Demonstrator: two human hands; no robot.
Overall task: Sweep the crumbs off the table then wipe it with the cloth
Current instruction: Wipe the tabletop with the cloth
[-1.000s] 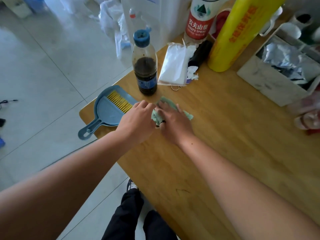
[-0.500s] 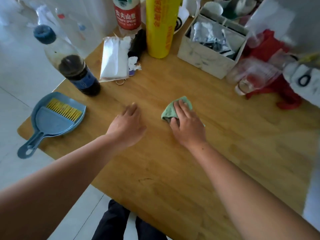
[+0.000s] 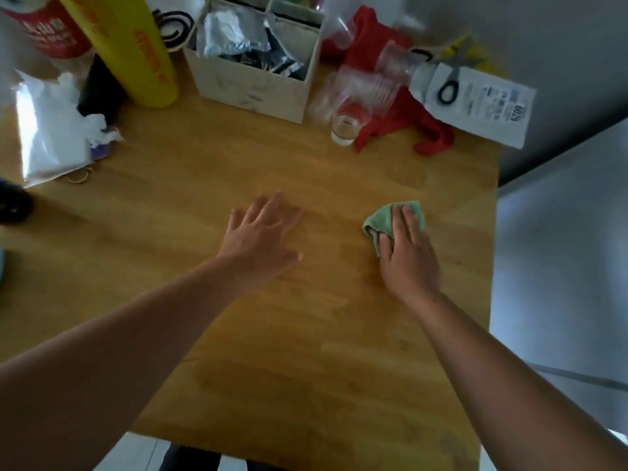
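Observation:
A crumpled green cloth [image 3: 382,222] lies on the wooden table [image 3: 306,351] toward its right side. My right hand [image 3: 407,253] presses flat on the cloth with straight fingers, covering its near half. My left hand [image 3: 261,236] rests flat on the bare wood at the middle of the table, fingers spread, holding nothing. No crumbs show on the wood. The dustpan and brush are out of view.
Along the far edge stand a yellow roll [image 3: 136,52], a white box [image 3: 258,76] of packets, a tipped clear glass [image 3: 346,125] on red fabric [image 3: 394,107], a labelled packet with scissors [image 3: 475,96], and a white bag [image 3: 51,137]. A dark bottle base [image 3: 13,203] sits left.
My right hand has slid the cloth rightward across the table, away from the dustpan. My left hand let go of the cloth and followed along the wood. The view swung right.

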